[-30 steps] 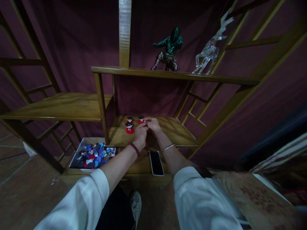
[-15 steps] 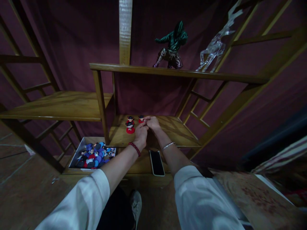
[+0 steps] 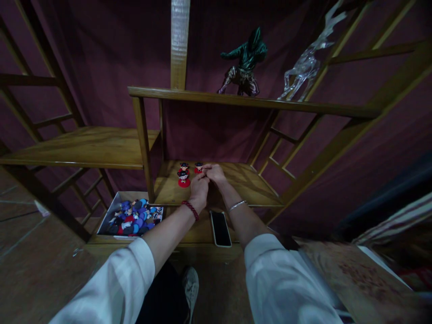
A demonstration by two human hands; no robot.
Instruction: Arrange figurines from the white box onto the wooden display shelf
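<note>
My left hand [image 3: 199, 188] and my right hand [image 3: 214, 173] meet over the low wooden shelf [image 3: 249, 186], fingers curled together on something small I cannot make out. Three small figurines on red bases stand just left of them: one in front [image 3: 183, 178], one behind it [image 3: 184, 167] and one [image 3: 198, 168] right beside my right fingertips. A red bead bracelet is on my left wrist and a silver one on my right.
A box [image 3: 110, 215] filled with several blue and red figurines sits at the lower left. A dark phone [image 3: 220, 228] lies on the ledge below my wrists. On the upper shelf [image 3: 189, 95] stand a green crouching figure [image 3: 245, 63] and a clear deer [image 3: 305, 65].
The hands stay clasped in the same spot by the figurines. The camera has tilted slightly, so the shelves sit a little differently in the picture.
</note>
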